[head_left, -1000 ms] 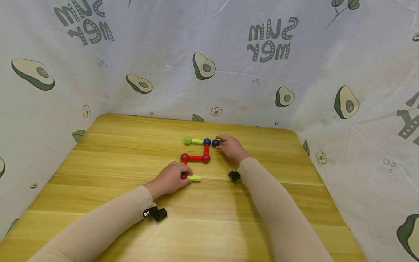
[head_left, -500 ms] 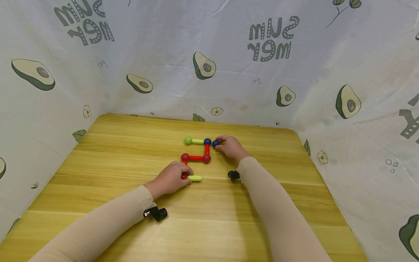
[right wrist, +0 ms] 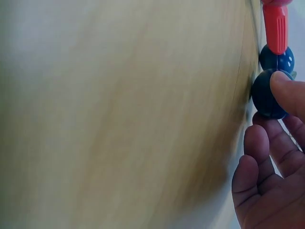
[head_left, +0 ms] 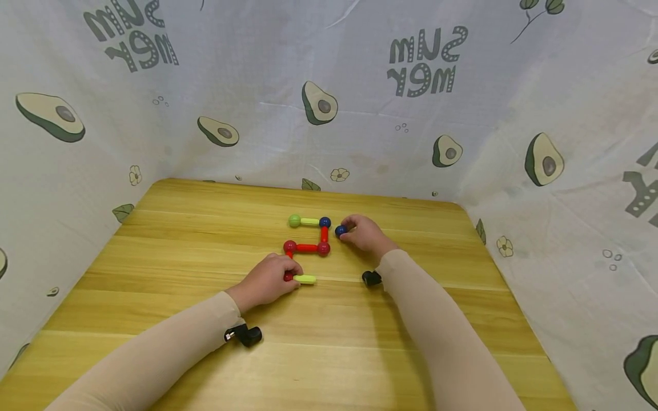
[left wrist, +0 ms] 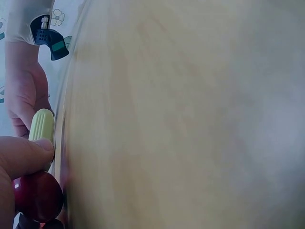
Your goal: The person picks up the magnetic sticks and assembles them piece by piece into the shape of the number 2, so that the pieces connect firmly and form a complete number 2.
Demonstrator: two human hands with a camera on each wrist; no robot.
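Observation:
A zigzag of ball-and-rod magnetic pieces lies on the table. At its far end a green ball [head_left: 295, 221] joins a yellow-green rod [head_left: 309, 221] and a blue ball [head_left: 325, 222]. Red rods [head_left: 307, 248] and red balls [head_left: 323, 249] continue toward me. My left hand [head_left: 267, 278] pinches the near yellow-green rod [left wrist: 43, 125] where it meets a dark red ball [left wrist: 39, 196]. Part of that joint is hidden by the fingers. My right hand [head_left: 364, 235] pinches a loose blue ball [right wrist: 268, 95] between thumb and fingers, just right of the chain and apart from it.
The wooden table [head_left: 319, 354] extends on all sides of the chain. A white cloth [head_left: 247, 63] with avocado prints stands behind it and at both sides. Small black cameras [head_left: 250, 335] hang from both sleeves.
My right hand has drawn the loose blue ball slightly toward me and to the right, away from the chain's blue ball. The left hand and the chain stay put.

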